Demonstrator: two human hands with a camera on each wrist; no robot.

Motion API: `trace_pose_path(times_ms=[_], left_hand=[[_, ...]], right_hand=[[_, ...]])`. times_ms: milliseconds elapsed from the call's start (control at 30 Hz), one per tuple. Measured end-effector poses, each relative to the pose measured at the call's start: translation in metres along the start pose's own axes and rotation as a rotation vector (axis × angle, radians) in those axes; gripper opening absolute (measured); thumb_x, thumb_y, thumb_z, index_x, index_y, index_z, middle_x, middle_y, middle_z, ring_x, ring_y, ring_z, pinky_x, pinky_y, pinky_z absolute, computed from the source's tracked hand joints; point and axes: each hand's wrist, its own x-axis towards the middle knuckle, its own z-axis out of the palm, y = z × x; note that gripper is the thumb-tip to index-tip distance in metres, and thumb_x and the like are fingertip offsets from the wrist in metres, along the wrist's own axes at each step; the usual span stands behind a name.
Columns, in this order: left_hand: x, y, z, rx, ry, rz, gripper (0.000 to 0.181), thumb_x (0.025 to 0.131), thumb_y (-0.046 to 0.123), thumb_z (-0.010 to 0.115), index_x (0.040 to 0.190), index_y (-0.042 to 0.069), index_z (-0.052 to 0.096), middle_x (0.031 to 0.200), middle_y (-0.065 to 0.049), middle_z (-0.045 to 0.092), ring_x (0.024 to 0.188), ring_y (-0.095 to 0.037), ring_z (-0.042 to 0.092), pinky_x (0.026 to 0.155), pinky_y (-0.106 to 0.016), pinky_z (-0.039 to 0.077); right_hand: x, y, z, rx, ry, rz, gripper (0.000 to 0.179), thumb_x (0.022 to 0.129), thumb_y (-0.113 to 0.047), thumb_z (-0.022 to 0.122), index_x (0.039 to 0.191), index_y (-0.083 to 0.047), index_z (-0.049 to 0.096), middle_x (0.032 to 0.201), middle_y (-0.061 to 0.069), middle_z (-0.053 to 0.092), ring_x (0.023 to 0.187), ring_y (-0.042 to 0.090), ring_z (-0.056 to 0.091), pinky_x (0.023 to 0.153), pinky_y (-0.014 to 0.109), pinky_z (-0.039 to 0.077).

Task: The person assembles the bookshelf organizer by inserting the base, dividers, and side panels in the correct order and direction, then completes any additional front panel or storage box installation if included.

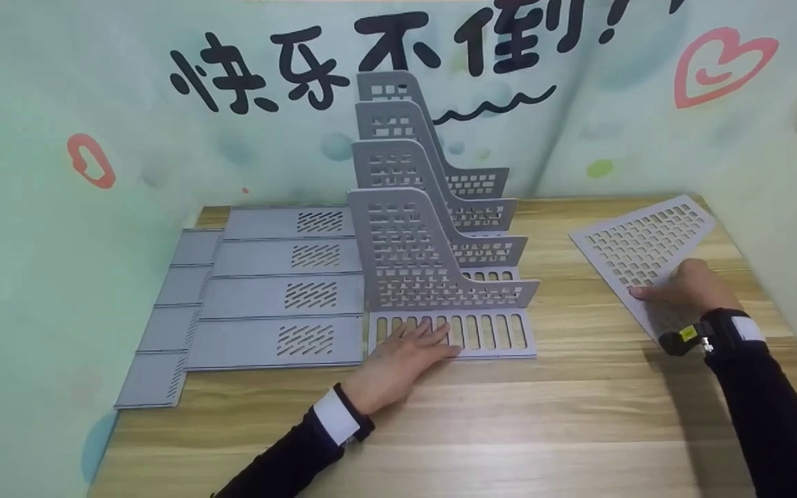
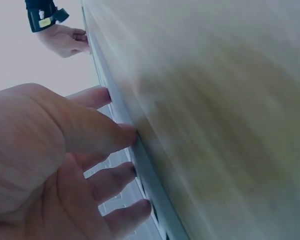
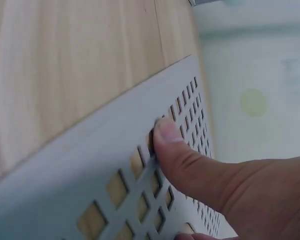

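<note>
My left hand rests with spread fingers on the front strip of a slotted grey base panel. In the left wrist view, the thumb and fingertips of that hand lie along the panel's edge, close over the wood. Several grey perforated dividers stand upright on the base, one behind another. On the right, my right hand holds a loose perforated divider by its near part. The right wrist view has the thumb pressed on the face of this divider; most of the other fingers are hidden behind the hand.
Several flat grey panels with slanted slots lie in a row left of the base. Smaller grey panels lie along the table's left edge. A printed cloth backdrop rises behind the wooden table and at its sides.
</note>
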Motion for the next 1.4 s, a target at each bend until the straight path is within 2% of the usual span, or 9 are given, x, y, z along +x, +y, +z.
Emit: trace_pose_path(times_ms=[200, 333, 433, 633, 800, 933, 1067, 1200, 1400], left_hand=[[-0.006, 0.002, -0.003, 0.041, -0.014, -0.019, 0.068, 0.093, -0.013, 0.052, 0.151, 0.022, 0.05, 0.162, -0.009, 0.029, 0.146, -0.038, 0.028, 0.113, -0.062, 0.025], [-0.018, 0.01, -0.011, 0.049, -0.079, -0.074, 0.055, 0.1, 0.0, 0.053, 0.152, 0.018, 0.049, 0.162, -0.013, 0.028, 0.144, -0.043, 0.028, 0.111, -0.062, 0.03], [-0.027, 0.015, -0.019, 0.038, -0.128, -0.123, 0.05, 0.103, 0.007, 0.052, 0.152, 0.015, 0.049, 0.162, -0.013, 0.029, 0.143, -0.045, 0.03, 0.109, -0.063, 0.032], [-0.043, 0.009, -0.023, 0.009, -0.111, -0.17, 0.046, 0.104, 0.013, 0.053, 0.15, 0.015, 0.052, 0.16, -0.017, 0.032, 0.142, -0.046, 0.032, 0.107, -0.065, 0.035], [-0.048, 0.0, -0.022, -0.044, -0.063, -0.174, 0.042, 0.104, 0.015, 0.055, 0.146, 0.015, 0.057, 0.157, -0.022, 0.035, 0.141, -0.046, 0.034, 0.107, -0.065, 0.034], [-0.049, -0.002, -0.021, -0.083, -0.049, -0.17, 0.041, 0.104, 0.015, 0.055, 0.145, 0.013, 0.058, 0.156, -0.025, 0.036, 0.141, -0.048, 0.032, 0.111, -0.062, 0.031], [-0.049, -0.004, -0.02, -0.106, -0.049, -0.176, 0.04, 0.106, 0.017, 0.053, 0.145, 0.012, 0.058, 0.156, -0.026, 0.033, 0.141, -0.05, 0.03, 0.113, -0.059, 0.028], [-0.048, -0.006, -0.018, -0.109, -0.05, -0.173, 0.04, 0.107, 0.019, 0.051, 0.146, 0.013, 0.057, 0.157, -0.025, 0.031, 0.142, -0.049, 0.029, 0.115, -0.057, 0.027], [-0.047, -0.007, -0.016, -0.115, -0.05, -0.158, 0.041, 0.106, 0.019, 0.052, 0.147, 0.013, 0.056, 0.158, -0.025, 0.03, 0.143, -0.049, 0.028, 0.115, -0.057, 0.026]], right_hand=[[-0.001, -0.002, -0.004, 0.109, -0.174, 0.062, 0.049, 0.084, -0.032, 0.085, 0.106, 0.009, 0.066, 0.084, 0.013, 0.073, 0.073, 0.032, 0.07, 0.065, 0.044, 0.059], [-0.002, -0.004, -0.008, 0.038, -0.217, 0.047, 0.05, 0.086, -0.039, 0.083, 0.09, 0.007, 0.064, 0.077, 0.012, 0.07, 0.068, 0.027, 0.068, 0.062, 0.039, 0.058], [-0.005, -0.005, -0.012, 0.038, -0.231, 0.0, 0.055, 0.088, -0.038, 0.08, 0.1, 0.01, 0.057, 0.085, 0.013, 0.068, 0.073, 0.025, 0.067, 0.065, 0.037, 0.057], [-0.014, -0.01, -0.024, 0.138, -0.126, -0.269, 0.054, 0.094, -0.008, 0.073, 0.139, 0.009, 0.048, 0.114, 0.027, 0.068, 0.091, 0.024, 0.07, 0.075, 0.034, 0.058], [-0.03, -0.014, -0.033, 0.084, -0.033, -0.565, 0.033, 0.093, 0.004, 0.07, 0.125, 0.009, 0.063, 0.104, 0.024, 0.072, 0.085, 0.012, 0.071, 0.069, 0.02, 0.054], [-0.053, -0.028, -0.028, 0.046, -0.06, -0.739, 0.021, 0.089, 0.011, 0.071, 0.109, 0.004, 0.073, 0.094, 0.012, 0.076, 0.079, 0.013, 0.071, 0.065, 0.017, 0.052], [-0.071, -0.04, -0.015, -0.103, -0.085, -0.866, 0.017, 0.085, 0.008, 0.076, 0.093, -0.008, 0.075, 0.084, -0.003, 0.074, 0.067, 0.007, 0.065, 0.056, 0.016, 0.048], [-0.079, -0.046, -0.005, -0.244, -0.081, -0.855, 0.018, 0.083, 0.002, 0.081, 0.085, -0.013, 0.072, 0.08, -0.008, 0.071, 0.063, 0.003, 0.06, 0.052, 0.018, 0.048], [-0.082, -0.042, -0.001, -0.282, -0.097, -0.751, 0.014, 0.083, 0.003, 0.081, 0.089, -0.009, 0.075, 0.082, -0.002, 0.074, 0.065, 0.009, 0.065, 0.055, 0.024, 0.054]])
